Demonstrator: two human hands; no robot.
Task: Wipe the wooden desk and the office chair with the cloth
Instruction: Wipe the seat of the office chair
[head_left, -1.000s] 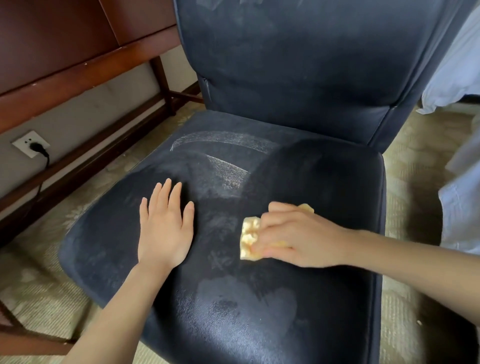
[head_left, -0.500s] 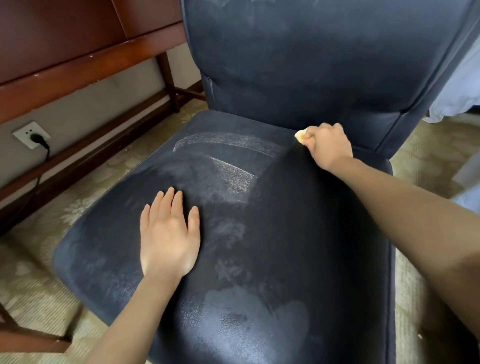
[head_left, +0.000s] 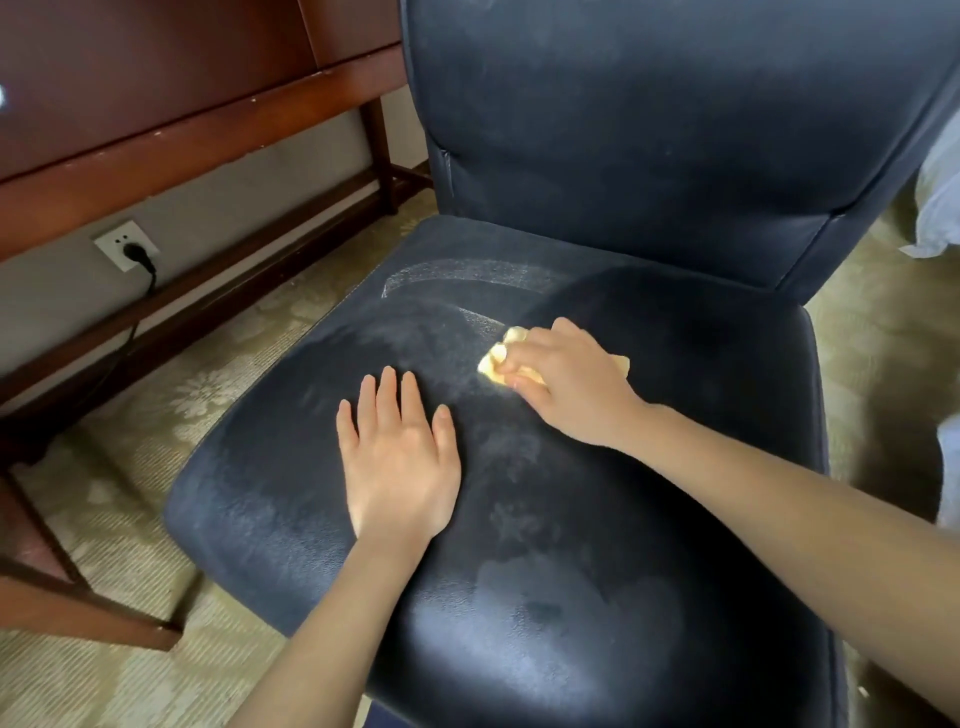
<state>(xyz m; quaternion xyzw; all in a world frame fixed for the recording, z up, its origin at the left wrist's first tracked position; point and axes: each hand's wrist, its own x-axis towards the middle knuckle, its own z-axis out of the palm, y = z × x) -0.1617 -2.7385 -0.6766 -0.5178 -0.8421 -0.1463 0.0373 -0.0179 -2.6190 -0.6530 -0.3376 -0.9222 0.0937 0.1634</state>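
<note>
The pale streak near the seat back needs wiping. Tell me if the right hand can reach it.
Probably yes. The right hand holds the cloth just short of the streak, with bare seat between; the left hand lies flat nearer the front, out of the path.

A white rectangular wall socket (head_left: 120, 240) sits low on the pale grey wall (head_left: 47, 312), a black plug (head_left: 136, 253) in it, its thin black cord (head_left: 151, 278) hanging down. Underfoot lies beige woven carpet (head_left: 208, 395) with a pale flower pattern, with crumpled white fabric (head_left: 940, 208) at its right edge
</note>
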